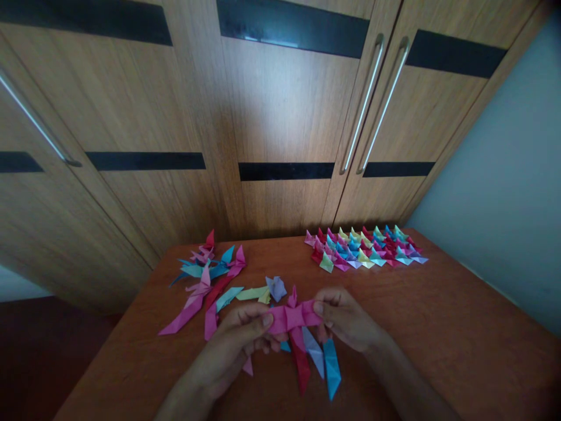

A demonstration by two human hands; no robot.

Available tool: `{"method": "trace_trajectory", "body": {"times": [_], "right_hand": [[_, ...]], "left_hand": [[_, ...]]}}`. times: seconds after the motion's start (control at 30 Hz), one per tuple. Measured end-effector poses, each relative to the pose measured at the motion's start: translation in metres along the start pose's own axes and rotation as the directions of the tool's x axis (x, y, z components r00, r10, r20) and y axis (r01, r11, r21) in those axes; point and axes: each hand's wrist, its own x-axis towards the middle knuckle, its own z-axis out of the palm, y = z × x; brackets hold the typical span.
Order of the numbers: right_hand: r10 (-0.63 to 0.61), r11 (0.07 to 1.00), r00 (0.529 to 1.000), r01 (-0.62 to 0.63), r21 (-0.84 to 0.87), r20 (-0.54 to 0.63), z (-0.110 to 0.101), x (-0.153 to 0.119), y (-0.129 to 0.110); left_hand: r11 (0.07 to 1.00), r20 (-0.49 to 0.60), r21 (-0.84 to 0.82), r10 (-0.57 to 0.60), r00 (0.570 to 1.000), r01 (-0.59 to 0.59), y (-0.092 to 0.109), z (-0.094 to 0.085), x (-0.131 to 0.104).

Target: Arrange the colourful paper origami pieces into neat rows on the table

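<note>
A bright pink folded paper piece (294, 317) stretches between my two hands, with a square middle, two side arms and a small point at the top. My left hand (239, 336) pinches its left arm between thumb and fingers. On the right arm, my right hand (344, 316) has the same kind of pinch. Below and behind the piece lie folded paper strips: a red strip (300, 359), a lavender strip (314, 352) and a blue strip (332, 371). Just beyond it sits a lavender folded paper (276, 288) beside a pale yellow strip (252, 293).
Several long-tailed paper figures, among them a pink one (193, 301), lie on the left of the brown table (394, 316). Rows of small colourful paper shapes (363, 248) stand at the back right. Behind the table rises a wooden wardrobe (280, 105) with metal handles; a wall (504, 193) borders the right.
</note>
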Motion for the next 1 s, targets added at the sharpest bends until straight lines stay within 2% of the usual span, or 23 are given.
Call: {"method": "trace_trajectory", "body": {"times": [0.2,0.43,0.5,0.67,0.77,0.83,0.87,0.93,0.97,1.0], "right_hand": [[-0.019,0.985,0.999,0.027,0.171,-0.048,0.004,0.003,0.009],[-0.063,0.941,0.998,0.059,0.334,0.001,0.015,0.006,0.019],[-0.073,0.933,0.997,0.074,0.353,-0.016,0.017,0.006,0.019],[-0.078,0.925,0.987,0.125,0.358,-0.142,0.015,0.012,0.016],[-0.065,0.957,0.976,0.12,0.264,-0.21,0.006,0.017,0.011],[-0.11,0.984,0.934,0.151,0.095,-0.34,0.001,0.019,0.007],[-0.176,0.983,0.888,0.182,-0.026,-0.425,-0.002,0.019,0.005],[-0.367,0.924,0.752,0.228,-0.306,-0.547,-0.003,0.016,0.002],[-0.465,0.867,0.689,0.227,-0.443,-0.556,-0.002,0.013,0.001],[-0.551,0.796,0.648,0.219,-0.564,-0.526,0.001,0.01,0.001]], "left_hand": [[0.994,0.041,-0.108,-0.002,0.999,0.006,-0.004,-0.003,0.0],[0.983,0.075,-0.18,-0.003,0.997,0.017,-0.01,0.002,-0.003],[0.982,0.081,-0.187,0.002,0.997,0.013,-0.01,0.002,-0.003],[0.992,0.031,-0.123,0.026,0.999,-0.022,-0.008,0.0,0.002],[0.998,-0.022,-0.056,0.041,0.999,-0.042,-0.005,0.002,0.004],[0.998,-0.102,-0.026,0.062,0.993,-0.065,-0.003,0.005,0.004],[0.997,-0.145,-0.012,0.075,0.987,-0.078,-0.003,0.006,0.005],[0.995,-0.212,0.022,0.101,0.972,-0.099,-0.001,0.009,0.005],[0.993,-0.233,0.042,0.114,0.966,-0.107,-0.001,0.009,0.006],[0.992,-0.244,0.063,0.124,0.962,-0.111,0.0,0.01,0.006]]}}
